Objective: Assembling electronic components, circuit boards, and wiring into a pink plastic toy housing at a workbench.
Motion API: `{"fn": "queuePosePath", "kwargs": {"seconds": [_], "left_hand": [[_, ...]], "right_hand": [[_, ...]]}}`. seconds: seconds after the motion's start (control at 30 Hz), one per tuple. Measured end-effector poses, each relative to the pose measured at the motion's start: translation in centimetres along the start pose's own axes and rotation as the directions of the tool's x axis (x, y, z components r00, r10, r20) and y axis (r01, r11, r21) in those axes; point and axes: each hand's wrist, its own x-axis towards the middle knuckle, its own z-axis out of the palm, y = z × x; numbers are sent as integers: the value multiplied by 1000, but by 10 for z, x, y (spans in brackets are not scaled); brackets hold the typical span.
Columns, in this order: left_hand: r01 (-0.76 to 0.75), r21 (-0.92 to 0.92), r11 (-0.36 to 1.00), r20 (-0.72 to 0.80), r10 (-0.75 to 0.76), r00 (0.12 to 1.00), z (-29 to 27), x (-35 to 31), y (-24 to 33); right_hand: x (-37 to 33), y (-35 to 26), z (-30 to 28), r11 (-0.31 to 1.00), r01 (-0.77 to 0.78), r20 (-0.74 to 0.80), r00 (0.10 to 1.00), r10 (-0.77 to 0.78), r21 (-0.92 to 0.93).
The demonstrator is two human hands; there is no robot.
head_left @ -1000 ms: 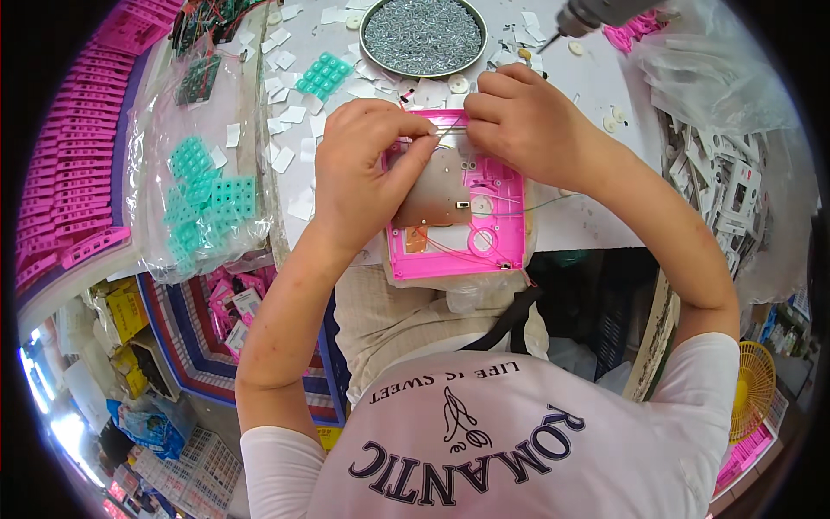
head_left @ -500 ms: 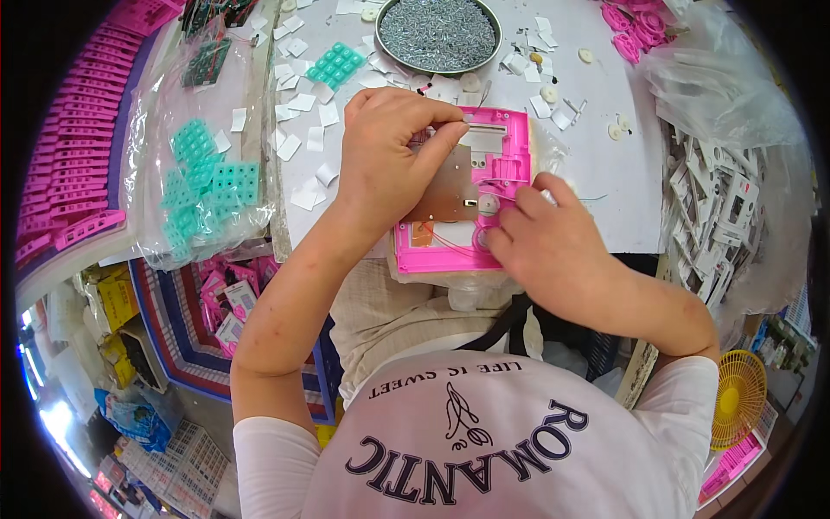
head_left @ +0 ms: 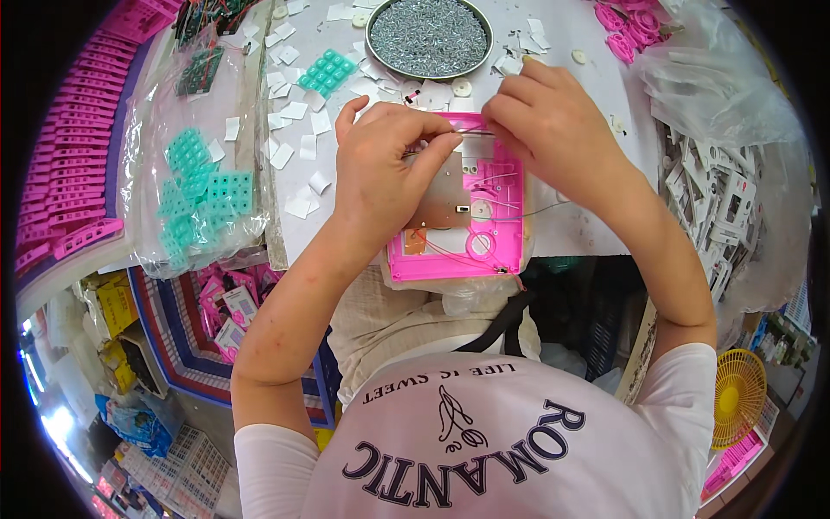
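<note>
An open pink plastic case (head_left: 512, 246) lies near the table's front edge. Inside it are a brown circuit board (head_left: 441, 201) with a small switch, red wires, and a round white part (head_left: 481, 210). At the case's far edge my left hand (head_left: 385, 160) is closed in a pinch, its fingertips at one end of a thin metal rod (head_left: 475, 133). My right hand (head_left: 553, 121) is closed at the rod's other end; its fingers hide what they hold. The left hand covers the upper left of the board. Thin wires trail from the case's right side.
Beyond the case stands a round tray (head_left: 370, 50) of small screws. White paper pieces (head_left: 308, 147) and a teal button pad (head_left: 328, 73) lie left of it. More teal pads (head_left: 229, 195) sit on plastic at left. White plastic parts (head_left: 735, 203) are heaped at right.
My right hand has moved from the case's lower right up to its far edge, uncovering the wires and round parts. The case has shifted slightly left and nearer. My left hand stays pinched.
</note>
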Motion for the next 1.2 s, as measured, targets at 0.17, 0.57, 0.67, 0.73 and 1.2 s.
{"fn": "queuePosePath", "kwargs": {"seconds": [0.17,0.57,0.67,0.73,1.2], "left_hand": [[-81,78,994,-21,83,996,5,1,2],[-422,169,891,455,309,835,-10,38,8],[-557,195,807,588,358,725,-10,50,15],[-620,195,760,647,375,664,-7,55,18],[-337,139,931,657,167,735,-1,56,9]], "right_hand": [[-2,-39,-5,995,-32,117,992,43,-92],[-36,-70,0,910,-283,64,959,277,302],[-38,-73,1,893,-343,46,938,345,292],[-39,-73,1,893,-354,27,932,361,278],[-33,-69,-5,925,-356,107,933,343,135]]}}
